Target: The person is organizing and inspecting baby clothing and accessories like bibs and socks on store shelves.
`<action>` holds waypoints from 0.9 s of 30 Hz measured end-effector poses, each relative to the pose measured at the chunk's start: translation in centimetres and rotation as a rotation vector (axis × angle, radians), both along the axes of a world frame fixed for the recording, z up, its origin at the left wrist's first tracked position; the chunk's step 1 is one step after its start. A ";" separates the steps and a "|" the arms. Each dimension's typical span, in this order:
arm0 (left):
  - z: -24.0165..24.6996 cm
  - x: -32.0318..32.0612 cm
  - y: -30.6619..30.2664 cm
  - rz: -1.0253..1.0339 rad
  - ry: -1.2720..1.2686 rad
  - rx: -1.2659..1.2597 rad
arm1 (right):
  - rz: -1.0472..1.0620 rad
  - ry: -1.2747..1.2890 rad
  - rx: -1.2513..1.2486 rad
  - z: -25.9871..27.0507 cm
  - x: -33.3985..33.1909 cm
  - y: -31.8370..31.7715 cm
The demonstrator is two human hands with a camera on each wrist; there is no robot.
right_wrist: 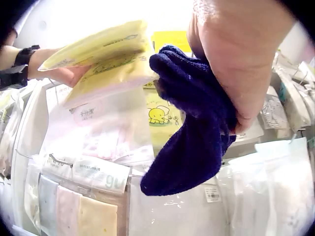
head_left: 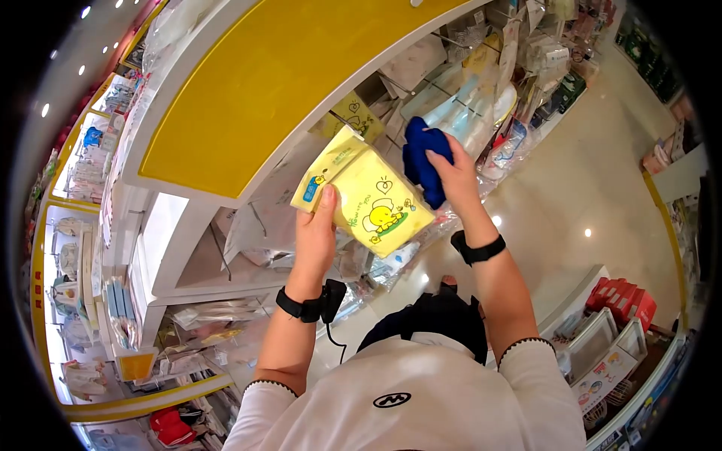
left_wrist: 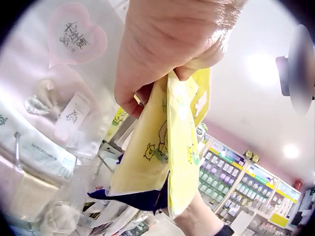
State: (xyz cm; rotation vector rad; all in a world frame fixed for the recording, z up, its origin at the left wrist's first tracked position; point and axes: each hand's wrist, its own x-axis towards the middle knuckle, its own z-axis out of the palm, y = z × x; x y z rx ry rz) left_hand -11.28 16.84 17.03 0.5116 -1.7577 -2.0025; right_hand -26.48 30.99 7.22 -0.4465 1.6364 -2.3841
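Okay, in the head view my left hand (head_left: 316, 229) pinches the pack (head_left: 383, 203) by the shelf (head_left: 226, 90); left wrist, the cloth (left_wrist: 130, 199) shows beyond it; right wrist, my right hand (right_wrist: 241, 54) grips that cloth apart from the pack, apparently at the ready, so moving it calls for a steady pack.

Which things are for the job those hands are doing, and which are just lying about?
For the job, it seems:
- yellow packet, held by the left hand
- blue cloth, held by the right hand

Just about:
- red boxes
- hanging bags
- yellow rack panel
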 end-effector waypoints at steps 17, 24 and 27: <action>-1.2 2.2 1.4 -0.021 0.021 -0.416 | 0.031 -0.152 -0.094 -0.8 2.5 8.6; -0.2 -0.4 2.2 0.014 0.046 -0.328 | 0.297 -0.107 0.079 -0.5 3.5 8.2; 0.6 -2.3 2.3 0.022 0.121 -0.163 | 0.258 0.052 0.119 4.4 4.7 6.2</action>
